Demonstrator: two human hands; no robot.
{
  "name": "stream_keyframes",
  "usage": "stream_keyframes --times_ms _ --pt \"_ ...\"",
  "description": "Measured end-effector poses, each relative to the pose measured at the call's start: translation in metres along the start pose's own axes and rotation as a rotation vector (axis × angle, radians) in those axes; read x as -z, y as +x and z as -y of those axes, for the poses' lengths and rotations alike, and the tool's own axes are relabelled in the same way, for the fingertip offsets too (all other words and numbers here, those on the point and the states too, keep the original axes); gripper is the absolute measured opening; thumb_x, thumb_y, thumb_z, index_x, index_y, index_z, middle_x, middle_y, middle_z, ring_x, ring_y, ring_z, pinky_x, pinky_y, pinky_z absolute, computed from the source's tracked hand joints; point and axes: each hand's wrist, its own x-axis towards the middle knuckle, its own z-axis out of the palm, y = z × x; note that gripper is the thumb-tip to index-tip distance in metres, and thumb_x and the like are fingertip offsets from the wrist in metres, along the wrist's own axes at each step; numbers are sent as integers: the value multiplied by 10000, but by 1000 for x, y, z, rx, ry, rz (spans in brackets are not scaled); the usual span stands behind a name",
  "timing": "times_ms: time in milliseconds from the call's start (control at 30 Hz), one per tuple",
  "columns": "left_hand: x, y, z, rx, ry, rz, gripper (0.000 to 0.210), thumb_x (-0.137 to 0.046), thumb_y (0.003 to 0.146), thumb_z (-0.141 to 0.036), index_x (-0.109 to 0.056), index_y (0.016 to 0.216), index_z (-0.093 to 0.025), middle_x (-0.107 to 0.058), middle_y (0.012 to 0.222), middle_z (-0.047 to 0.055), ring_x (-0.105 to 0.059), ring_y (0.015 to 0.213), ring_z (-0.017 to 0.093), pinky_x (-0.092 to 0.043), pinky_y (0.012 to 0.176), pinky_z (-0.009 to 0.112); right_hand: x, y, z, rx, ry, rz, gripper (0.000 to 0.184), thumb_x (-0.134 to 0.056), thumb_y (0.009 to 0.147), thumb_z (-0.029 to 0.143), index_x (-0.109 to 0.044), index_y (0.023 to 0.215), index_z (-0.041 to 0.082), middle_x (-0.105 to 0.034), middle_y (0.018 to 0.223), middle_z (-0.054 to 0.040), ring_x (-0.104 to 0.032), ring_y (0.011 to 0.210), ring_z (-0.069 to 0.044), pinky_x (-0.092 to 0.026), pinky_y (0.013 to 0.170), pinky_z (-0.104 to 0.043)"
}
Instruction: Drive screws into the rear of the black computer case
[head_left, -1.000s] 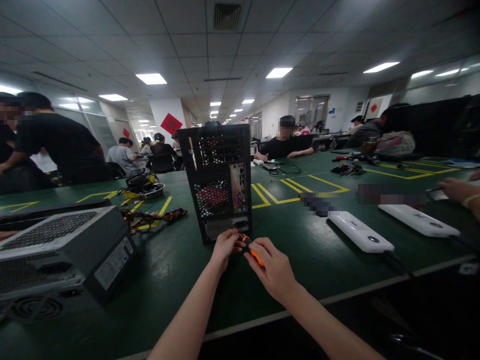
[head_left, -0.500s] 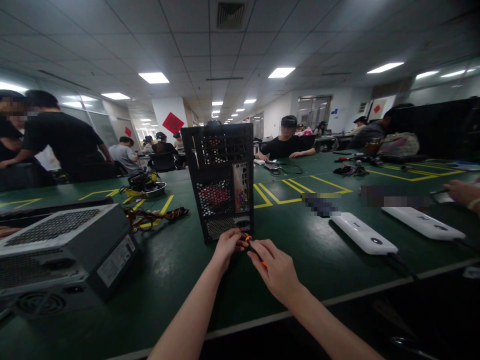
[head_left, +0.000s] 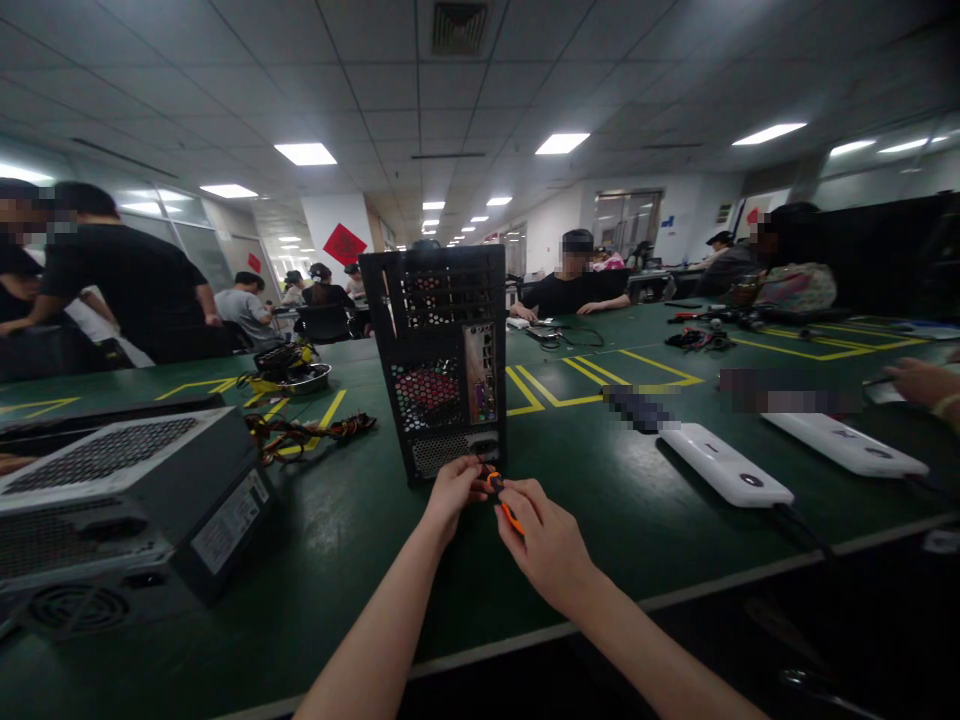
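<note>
A black computer tower [head_left: 442, 360] stands upright on the green table, its rear panel facing me. My right hand [head_left: 546, 540] is closed around the orange and black handle of a screwdriver [head_left: 511, 512], which points up and left at the panel's bottom right corner. By that same corner, my left hand [head_left: 454, 495] has its fingers pinched close to the screwdriver's shaft. Whether those fingers hold the shaft or something small is hidden. The screwdriver's tip is too small to make out against the tower.
A grey power supply [head_left: 142, 500] sits at the left, with bundled cables [head_left: 315, 430] behind it. Two white devices [head_left: 727, 465] with cords lie at the right. Yellow tape [head_left: 544, 390] marks the table [head_left: 360, 560]. A person [head_left: 576, 285] sits opposite; another person's hand [head_left: 922, 385] is at the right edge.
My right hand has rolled slightly around the screwdriver, so more of the orange handle shows. My left hand stays at the tower's lower corner, nearly unmoved.
</note>
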Motion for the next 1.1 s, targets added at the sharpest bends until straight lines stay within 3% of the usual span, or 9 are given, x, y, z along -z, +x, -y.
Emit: stream_keyframes --times_ms 200,467,633,900,1100 --pt "-1 -2 -2 7 3 -1 185 -500 685 -167 -560 848 -102 -605 824 101 -528 500 59 -386 436 155 2 0 1 -46 -19 28 125 -429 801 216 -493 896 165 -520 850 -59 -537 717 -118 -448 603 -221" --pt "-1 -2 -1 -18 5 -39 186 -494 681 -163 -556 845 -102 -606 845 100 -536 542 73 -407 465 175 4 1 2 13 153 85 234 -404 767 146 -451 996 147 -469 1023 -108 -480 948 -175 -449 764 -296" --pt "-1 -2 0 -15 -5 -25 165 -496 689 -176 -545 829 -106 -596 806 84 -535 514 62 -394 448 161 3 0 -2 -75 241 29 245 -408 807 187 -439 1049 187 -478 997 -82 -500 914 -146 -464 744 -265" --pt "-1 -1 -1 13 -17 -26 161 -497 695 -175 -523 839 -107 -598 787 86 -546 502 70 -389 437 162 4 2 -8 -203 382 -64 178 -410 811 196 -455 983 187 -502 945 -63 -501 915 -147 -446 788 -302" --pt "-3 -3 -4 5 -24 -39 160 -501 682 -164 -531 827 -105 -599 772 78 -538 495 64 -392 443 161 2 2 -5 -99 336 -40 183 -398 793 145 -463 957 193 -487 993 -73 -483 943 -162 -436 791 -333"
